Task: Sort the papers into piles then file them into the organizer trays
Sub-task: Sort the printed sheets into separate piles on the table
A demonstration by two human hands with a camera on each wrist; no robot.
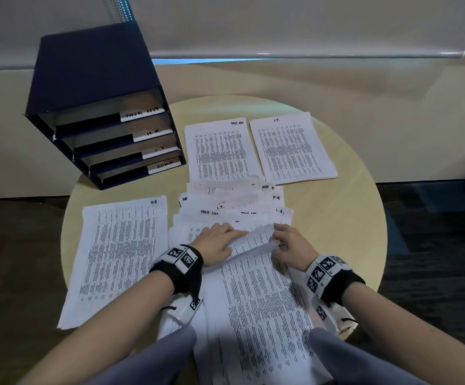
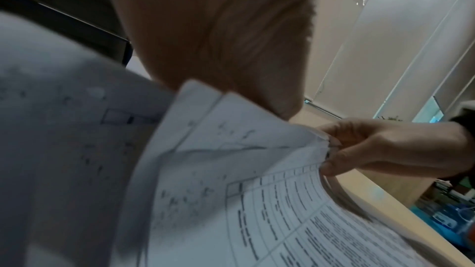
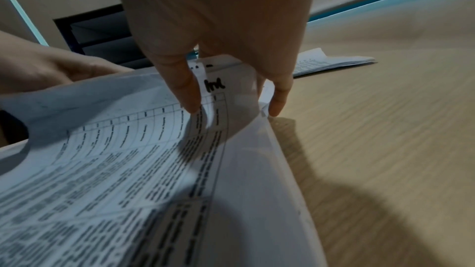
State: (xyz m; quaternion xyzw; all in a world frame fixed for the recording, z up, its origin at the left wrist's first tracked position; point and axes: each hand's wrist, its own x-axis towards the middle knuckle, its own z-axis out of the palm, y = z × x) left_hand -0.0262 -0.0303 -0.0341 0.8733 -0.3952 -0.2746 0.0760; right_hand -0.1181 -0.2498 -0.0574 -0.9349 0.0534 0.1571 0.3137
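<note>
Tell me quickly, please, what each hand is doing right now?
Left hand: open, fingers flat on the unsorted papers.
Right hand: pinching the top sheet at its corner.

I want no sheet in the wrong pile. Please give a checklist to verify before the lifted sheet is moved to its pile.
1. Right hand pinches the sheet corner: ok.
2. Only one sheet pinched: cannot tell; the edges look layered in the left wrist view.
3. Left hand lies flat, holding down the unsorted heap: ok.
4. Sheet label read: cannot tell; the handwriting is partly hidden by fingers.
5. H.R. pile, task list pile and I.T. pile lie apart: ok.
6. Admin pile begun: cannot tell.
</note>
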